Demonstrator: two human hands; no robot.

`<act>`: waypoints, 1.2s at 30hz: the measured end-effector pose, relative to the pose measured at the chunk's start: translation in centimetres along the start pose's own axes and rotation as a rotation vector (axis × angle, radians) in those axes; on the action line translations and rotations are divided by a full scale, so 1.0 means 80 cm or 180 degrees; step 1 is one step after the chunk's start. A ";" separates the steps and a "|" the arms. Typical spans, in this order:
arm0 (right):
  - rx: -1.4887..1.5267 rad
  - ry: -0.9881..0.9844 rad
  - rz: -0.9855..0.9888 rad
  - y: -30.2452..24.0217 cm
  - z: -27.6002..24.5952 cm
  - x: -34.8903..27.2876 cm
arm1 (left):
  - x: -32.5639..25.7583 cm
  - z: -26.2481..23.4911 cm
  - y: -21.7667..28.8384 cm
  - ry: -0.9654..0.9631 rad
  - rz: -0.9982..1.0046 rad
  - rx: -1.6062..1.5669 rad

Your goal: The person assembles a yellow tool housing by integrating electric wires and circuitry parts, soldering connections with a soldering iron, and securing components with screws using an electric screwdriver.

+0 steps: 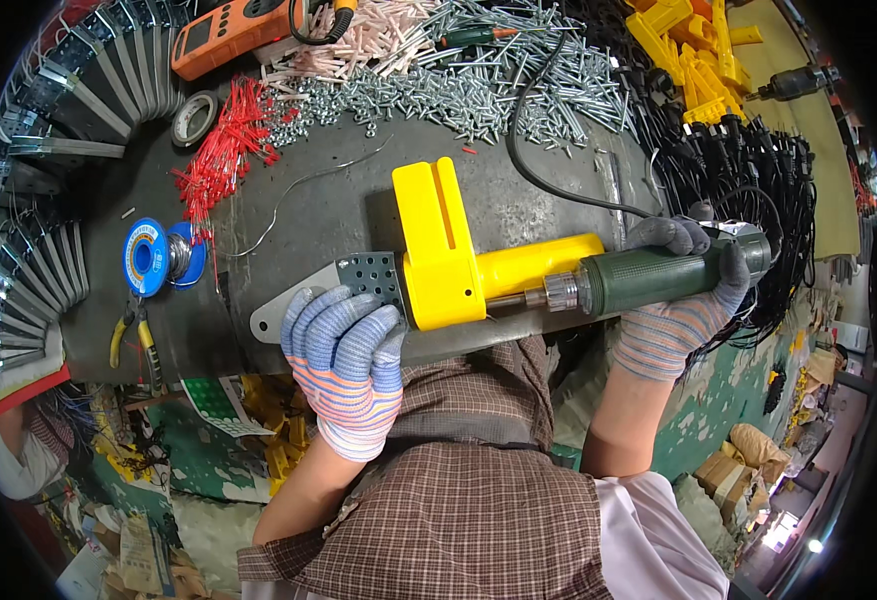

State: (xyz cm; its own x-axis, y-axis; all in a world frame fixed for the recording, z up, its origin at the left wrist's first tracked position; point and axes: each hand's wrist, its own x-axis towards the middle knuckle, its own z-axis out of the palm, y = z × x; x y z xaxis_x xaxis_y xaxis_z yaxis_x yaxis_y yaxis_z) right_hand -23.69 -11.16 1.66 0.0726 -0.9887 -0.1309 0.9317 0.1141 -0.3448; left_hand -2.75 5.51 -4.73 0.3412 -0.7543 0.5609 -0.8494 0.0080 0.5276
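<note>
Nearest the body, the left hand, in a striped knit glove, is pressing down with its grip closed over the near corner of a yellow plastic part and the perforated grey metal plate fixed to it, both lying at the front edge of the grey surface. The right hand, gloved the same way, is wrapping its grip fully around the green body of a power screwdriver, which is lying level with its metal chuck and bit pointing left into the yellow part. A black cord is running from the tool back across the surface. To the left, blue spools of wire are sitting beside yellow-handled pliers at the surface's edge, and a bent grey wire is lying loose just behind the yellow part. Farther back, a bundle of red-tipped wires is spreading beside a roll of tape, and a broad heap of silver screws is crossing the far side, with pale pink plastic plugs piled behind it. An orange meter with a grey screen is resting at the far left, more yellow parts are stacked at the far right, and a mass of black cables is filling the right side.
</note>
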 end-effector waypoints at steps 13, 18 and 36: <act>-0.0202 -0.0007 -0.0082 -0.009 0.008 0.006 | 0.022 -0.022 -0.004 -0.0341 -0.0143 -0.0165; -0.0003 -0.0216 -0.0155 -0.007 0.012 0.029 | 0.083 -0.034 -0.021 -0.1561 -0.1665 -0.2155; -0.0167 0.0263 0.0101 0.027 0.015 0.042 | 0.108 -0.011 -0.045 -0.2287 -0.1891 -0.2716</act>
State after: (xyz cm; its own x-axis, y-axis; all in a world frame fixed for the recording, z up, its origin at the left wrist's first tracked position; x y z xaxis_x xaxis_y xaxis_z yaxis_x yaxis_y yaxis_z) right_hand -21.03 -14.32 1.56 0.0701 -0.9734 -0.2180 0.9094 0.1522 -0.3871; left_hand 3.61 -0.47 -1.26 0.0574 -0.9705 -0.2342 -0.0199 -0.2357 0.9716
